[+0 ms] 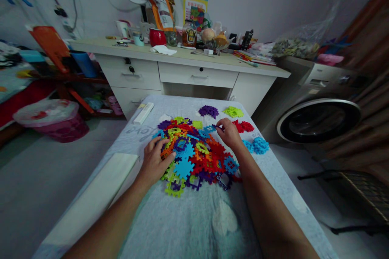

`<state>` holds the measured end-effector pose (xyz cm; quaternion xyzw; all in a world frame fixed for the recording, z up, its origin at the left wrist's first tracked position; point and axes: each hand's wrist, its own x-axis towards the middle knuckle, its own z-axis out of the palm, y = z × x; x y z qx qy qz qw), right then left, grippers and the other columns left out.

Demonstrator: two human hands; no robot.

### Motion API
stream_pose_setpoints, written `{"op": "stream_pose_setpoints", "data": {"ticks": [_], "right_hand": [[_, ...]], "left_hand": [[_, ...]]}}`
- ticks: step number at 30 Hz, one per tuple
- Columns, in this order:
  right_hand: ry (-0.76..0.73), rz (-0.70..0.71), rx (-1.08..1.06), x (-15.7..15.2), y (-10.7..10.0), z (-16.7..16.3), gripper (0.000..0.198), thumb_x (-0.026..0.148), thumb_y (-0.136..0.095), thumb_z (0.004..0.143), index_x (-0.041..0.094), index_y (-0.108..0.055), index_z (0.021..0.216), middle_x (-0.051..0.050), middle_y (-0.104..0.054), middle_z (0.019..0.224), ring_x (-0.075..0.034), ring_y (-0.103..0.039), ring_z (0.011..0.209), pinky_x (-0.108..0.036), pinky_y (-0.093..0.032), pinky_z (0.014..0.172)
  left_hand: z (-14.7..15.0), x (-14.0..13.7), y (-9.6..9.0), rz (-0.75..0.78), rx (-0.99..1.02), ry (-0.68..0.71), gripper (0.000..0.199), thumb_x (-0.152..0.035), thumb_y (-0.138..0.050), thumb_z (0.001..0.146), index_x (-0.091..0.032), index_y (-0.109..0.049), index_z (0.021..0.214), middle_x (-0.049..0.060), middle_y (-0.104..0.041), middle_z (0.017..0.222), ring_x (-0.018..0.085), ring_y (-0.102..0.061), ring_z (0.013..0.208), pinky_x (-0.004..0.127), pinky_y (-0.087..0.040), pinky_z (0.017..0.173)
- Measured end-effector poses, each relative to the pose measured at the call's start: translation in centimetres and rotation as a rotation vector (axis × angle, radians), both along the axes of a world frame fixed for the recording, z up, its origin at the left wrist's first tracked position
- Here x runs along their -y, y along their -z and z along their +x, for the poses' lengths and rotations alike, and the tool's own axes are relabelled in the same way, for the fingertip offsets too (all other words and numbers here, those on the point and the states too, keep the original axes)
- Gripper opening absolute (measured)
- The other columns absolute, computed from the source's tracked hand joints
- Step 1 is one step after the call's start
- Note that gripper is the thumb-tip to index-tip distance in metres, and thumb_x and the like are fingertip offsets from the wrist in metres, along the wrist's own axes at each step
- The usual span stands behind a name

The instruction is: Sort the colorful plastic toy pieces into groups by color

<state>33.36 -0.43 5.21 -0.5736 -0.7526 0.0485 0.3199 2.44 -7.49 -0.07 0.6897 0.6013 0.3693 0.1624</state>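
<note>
Toothed plastic building pieces in blue, red, orange, purple and yellow-green form a mixed heap mid-table. My left hand rests at the heap's left edge, fingers apart, nothing visible gripped. At the far right side of the heap, my right hand pinches a dark purple building piece, mostly covered by the fingers. Beyond and beside that hand lie single-colour groups: a purple pile, a yellow-green pile, a red pile and a blue pile.
A pale patterned cloth covers the table. Along its left side lie a long white board and a small white box. Behind stands a cluttered white desk; a washing machine is right, a pink bin left.
</note>
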Motion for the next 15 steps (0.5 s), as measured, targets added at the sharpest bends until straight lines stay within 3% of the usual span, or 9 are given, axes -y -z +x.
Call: {"op": "stream_pose_setpoints", "data": {"ticks": [5, 15], "right_hand": [[-0.160, -0.225, -0.011, 0.40, -0.78, -0.28, 0.005, 0.023, -0.052, 0.088, 0.019, -0.056, 0.087, 0.000, -0.060, 0.075, -0.015, -0.053, 0.067, -0.025, -0.035, 0.064], [-0.190, -0.330, -0.150, 0.26, -0.11, -0.20, 0.007, 0.026, -0.046, 0.090, 0.021, -0.051, 0.088, -0.001, -0.068, 0.084, -0.015, -0.057, 0.075, -0.026, -0.040, 0.069]], "left_hand": [[0.04, 0.04, -0.13, 0.006, 0.009, -0.003, 0.042, -0.046, -0.059, 0.082, -0.023, -0.058, 0.118, 0.012, -0.044, 0.135, 0.032, -0.038, 0.135, 0.055, -0.030, 0.115], [0.08, 0.04, -0.22, 0.004, 0.022, -0.007, 0.041, -0.045, -0.060, 0.081, -0.024, -0.059, 0.116, 0.011, -0.045, 0.134, 0.032, -0.039, 0.135, 0.055, -0.029, 0.116]]}}
